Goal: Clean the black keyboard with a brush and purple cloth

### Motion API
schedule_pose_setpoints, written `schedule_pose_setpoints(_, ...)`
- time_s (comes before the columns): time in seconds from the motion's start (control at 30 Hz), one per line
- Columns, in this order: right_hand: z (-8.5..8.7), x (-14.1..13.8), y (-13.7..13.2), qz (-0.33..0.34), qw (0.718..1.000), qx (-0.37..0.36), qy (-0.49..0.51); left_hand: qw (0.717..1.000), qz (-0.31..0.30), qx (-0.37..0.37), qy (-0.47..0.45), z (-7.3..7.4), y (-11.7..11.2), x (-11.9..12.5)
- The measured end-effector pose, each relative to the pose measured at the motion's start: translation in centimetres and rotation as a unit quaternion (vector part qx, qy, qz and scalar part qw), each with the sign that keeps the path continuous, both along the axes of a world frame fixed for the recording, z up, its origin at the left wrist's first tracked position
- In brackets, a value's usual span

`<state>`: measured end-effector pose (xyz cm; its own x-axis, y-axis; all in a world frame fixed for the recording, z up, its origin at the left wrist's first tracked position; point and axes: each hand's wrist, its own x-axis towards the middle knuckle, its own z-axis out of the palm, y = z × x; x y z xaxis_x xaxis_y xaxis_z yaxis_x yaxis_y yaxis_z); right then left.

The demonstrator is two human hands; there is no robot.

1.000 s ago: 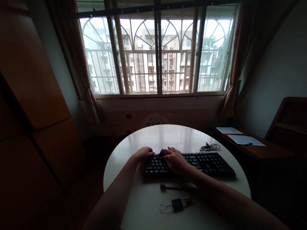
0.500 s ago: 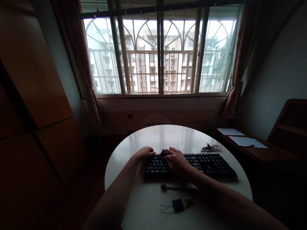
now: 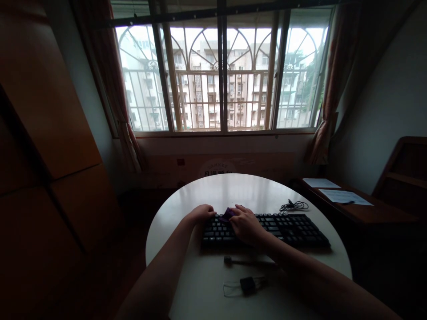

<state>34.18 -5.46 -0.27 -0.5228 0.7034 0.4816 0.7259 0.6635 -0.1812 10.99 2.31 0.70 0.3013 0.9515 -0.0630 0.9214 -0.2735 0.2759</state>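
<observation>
A black keyboard (image 3: 283, 231) lies across the white round table (image 3: 187, 195). At its upper left corner, my left hand (image 3: 203, 212) is closed with bent fingers on the edge. My right hand (image 3: 246, 223) presses a bunched purple cloth (image 3: 227, 214) against the upper left keys; its fingers are closed on the cloth. Below the keyboard lies a small brush (image 3: 228, 261) with dark bristles, its handle pointing right and partly in shadow. Nearer to me is a wire keycap puller (image 3: 247, 286) with a black middle block.
A coiled black cable (image 3: 293, 205) rests behind the keyboard's right part. To the right stands a low wooden table (image 3: 383, 215) with paper sheets (image 3: 345, 197) and a pen (image 3: 348, 203). A wooden cabinet (image 3: 50, 111) is at the left, a barred window (image 3: 220, 80) ahead.
The purple cloth has shifted slightly under the fingers of my right hand. My left hand stays at the keyboard's corner, and the other things lie as before.
</observation>
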Motion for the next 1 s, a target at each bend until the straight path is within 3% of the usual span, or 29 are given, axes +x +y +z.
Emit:
schedule_pose_setpoints(0.23, -0.4, 0.4, 1.1, -0.004, 0.999, -0.026, 0.024, 1.000, 0.005, -0.006, -0.007, 0.0, 0.0, -0.1)
schedule_pose_setpoints(0.47, -0.6, 1.0, 2.2, 0.042, 0.995, -0.054, 0.068, 0.999, 0.011, -0.024, -0.018, 0.3, -0.1, 0.0)
schedule_pose_setpoints(1.0, -1.3, 1.9, 4.2, 0.076, 0.971, -0.183, 0.133, 1.000, 0.000, -0.016, -0.019, 0.4, -0.3, 0.1)
